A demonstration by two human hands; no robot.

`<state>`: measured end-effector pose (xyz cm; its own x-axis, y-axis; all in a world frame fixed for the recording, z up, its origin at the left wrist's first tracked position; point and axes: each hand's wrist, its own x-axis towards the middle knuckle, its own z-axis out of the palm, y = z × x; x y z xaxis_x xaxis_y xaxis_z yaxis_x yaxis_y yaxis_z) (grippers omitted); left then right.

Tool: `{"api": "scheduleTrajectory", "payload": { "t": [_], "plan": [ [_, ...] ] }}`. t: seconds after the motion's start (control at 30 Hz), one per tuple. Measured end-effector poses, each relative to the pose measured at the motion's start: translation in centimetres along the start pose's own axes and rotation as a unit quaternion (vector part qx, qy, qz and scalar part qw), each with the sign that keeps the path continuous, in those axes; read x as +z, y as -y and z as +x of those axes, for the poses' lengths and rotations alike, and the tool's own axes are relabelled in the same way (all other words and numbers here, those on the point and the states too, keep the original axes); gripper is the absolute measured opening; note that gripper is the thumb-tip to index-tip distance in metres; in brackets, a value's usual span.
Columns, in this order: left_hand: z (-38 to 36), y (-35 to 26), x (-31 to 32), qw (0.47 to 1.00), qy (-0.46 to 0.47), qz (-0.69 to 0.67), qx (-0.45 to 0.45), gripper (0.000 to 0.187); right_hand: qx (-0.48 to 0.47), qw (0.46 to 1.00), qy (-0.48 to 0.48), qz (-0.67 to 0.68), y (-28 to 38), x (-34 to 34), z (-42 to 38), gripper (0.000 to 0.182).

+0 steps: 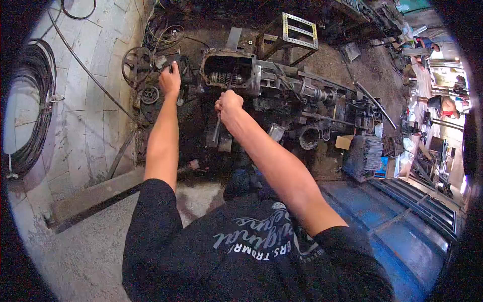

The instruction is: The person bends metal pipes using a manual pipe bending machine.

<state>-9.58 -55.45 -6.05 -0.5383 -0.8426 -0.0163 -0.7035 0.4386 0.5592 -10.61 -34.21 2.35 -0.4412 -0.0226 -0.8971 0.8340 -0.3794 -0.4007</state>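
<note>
A gearbox with an open-topped metal housing lies ahead of me, and toothed gears show inside it. My right hand is closed in a fist at the housing's near edge. It grips a long dark metal bar, whose lower end sticks out below the fist; its upper end seems to reach into the opening. My left hand is left of the housing, fingers curled at a dark part. What it holds there, if anything, I cannot make out. A spoked wheel is just left of this hand.
A metal frame stand is behind the gearbox. Shafts and machine parts extend right, near a ring-shaped part and a cardboard box. Coiled black cable hangs on the left wall. A beam and blue metal panel are nearer.
</note>
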Motion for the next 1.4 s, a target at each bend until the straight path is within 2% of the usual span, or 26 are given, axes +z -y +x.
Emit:
{"api": "scheduleTrajectory", "payload": {
  "t": [0.17,0.2,0.23,0.33,0.43,0.5,0.57,0.67,0.7,0.73,0.77,0.8,0.83,0.87,0.9,0.93,1.0,1.03,1.1,1.13,1.17,1.2,1.27,1.3,1.37,1.4],
  "plan": [
    [-0.5,2.1,1.7,0.998,-0.06,-0.005,-0.009,0.057,-0.031,0.999,0.034,-0.006,-0.9,-1.0,1.4,0.015],
    [-0.9,1.7,1.4,0.994,-0.104,-0.004,0.021,0.055,-0.03,0.999,0.039,0.011,-0.8,-0.7,1.1,0.013],
    [-0.8,1.2,1.0,0.994,-0.103,-0.003,0.023,0.055,-0.03,0.999,0.038,0.013,-0.7,-0.2,0.8,0.013],
    [-0.8,0.3,0.5,0.997,-0.072,0.012,0.035,0.053,-0.008,1.0,-0.018,0.014,-0.1,0.7,0.1,0.008],
    [-2.3,-0.5,-0.6,0.99,-0.138,0.005,0.035,0.049,0.011,0.999,-0.036,-0.007,0.2,1.3,-0.2,0.008],
    [-2.6,0.4,0.1,0.988,-0.146,-0.026,0.031,0.046,0.016,0.999,-0.002,0.042,0.7,0.9,0.7,0.007],
    [-3.6,0.2,-0.3,0.984,-0.148,-0.089,0.04,0.044,0.025,1.0,0.012,0.012,2.1,-0.3,1.2,0.007],
    [-3.1,1.3,0.7,0.974,-0.15,-0.168,0.036,0.047,0.168,0.966,0.197,0.016,4.4,-4.6,4.0,0.012],
    [-1.9,2.0,1.1,0.97,-0.146,-0.192,0.025,0.052,0.166,0.972,0.159,-0.054,5.5,-5.1,2.5,0.017],
    [-1.4,1.7,0.4,0.976,-0.128,-0.175,0.03,0.06,0.151,0.968,0.174,-0.099,6.3,-6.3,1.1,0.017],
    [-0.3,2.1,0.7,0.978,-0.154,-0.113,0.079,0.061,0.138,0.963,0.184,-0.141,6.8,-7.7,0.4,0.017],
    [-0.4,1.1,0.8,0.976,-0.169,-0.093,0.097,0.062,0.136,0.965,0.181,-0.135,7.3,-9.0,0.9,0.017],
    [-0.8,0.1,0.5,0.974,-0.183,-0.072,0.114,0.064,0.12,0.955,0.187,-0.195,7.5,-10.3,1.3,0.017],
    [-0.9,0.1,0.2,0.976,-0.181,-0.046,0.111,0.066,0.104,0.942,0.19,-0.255,7.4,-11.5,1.7,0.018],
    [-0.4,0.0,0.5,0.977,-0.18,-0.029,0.107,0.067,0.097,0.946,0.182,-0.251,8.1,-12.1,1.8,0.018],
    [0.3,0.7,1.3,0.971,-0.196,-0.008,0.137,0.071,0.062,0.928,0.17,-0.326,8.2,-13.2,1.5,0.018],
    [-0.4,-0.3,0.9,0.977,-0.173,-0.025,0.123,0.076,-0.039,0.887,0.17,-0.427,9.5,-15.9,0.9,0.019],
    [0.5,0.6,1.4,0.968,-0.196,0.056,0.147,0.079,-0.097,0.865,0.184,-0.456,9.8,-17.8,0.1,0.021],
    [0.0,0.5,1.3,0.95,-0.24,0.054,0.193,0.08,-0.273,0.787,0.118,-0.541,10.9,-21.6,-1.4,0.03],
    [-0.6,0.1,0.9,0.957,-0.227,0.1,0.152,0.078,-0.317,0.764,0.098,-0.553,11.9,-24.2,-2.2,0.032],
    [0.2,1.3,1.8,0.924,-0.292,0.119,0.215,0.076,-0.359,0.737,0.081,-0.567,13.0,-26.8,-2.9,0.034],
    [-1.5,0.3,1.2,0.933,-0.279,0.102,0.204,0.074,-0.358,0.747,0.039,-0.559,14.1,-29.4,-4.0,0.034],
    [-6.6,-1.5,0.5,0.91,-0.299,0.031,0.284,0.067,-0.37,0.757,-0.038,-0.537,15.0,-36.8,-3.7,0.036],
    [-10.3,-3.1,0.0,0.919,-0.265,-0.03,0.289,0.066,-0.421,0.766,-0.036,-0.485,15.2,-41.2,-3.4,0.034],
    [-17.2,-2.6,0.9,0.932,-0.246,-0.006,0.266,0.063,-0.388,0.799,-0.141,-0.437,15.2,-48.9,-3.6,0.028],
    [-20.2,-1.3,2.3,0.927,-0.245,-0.01,0.286,0.061,-0.377,0.789,-0.206,-0.439,15.2,-52.4,-3.4,0.027]
  ]
}}
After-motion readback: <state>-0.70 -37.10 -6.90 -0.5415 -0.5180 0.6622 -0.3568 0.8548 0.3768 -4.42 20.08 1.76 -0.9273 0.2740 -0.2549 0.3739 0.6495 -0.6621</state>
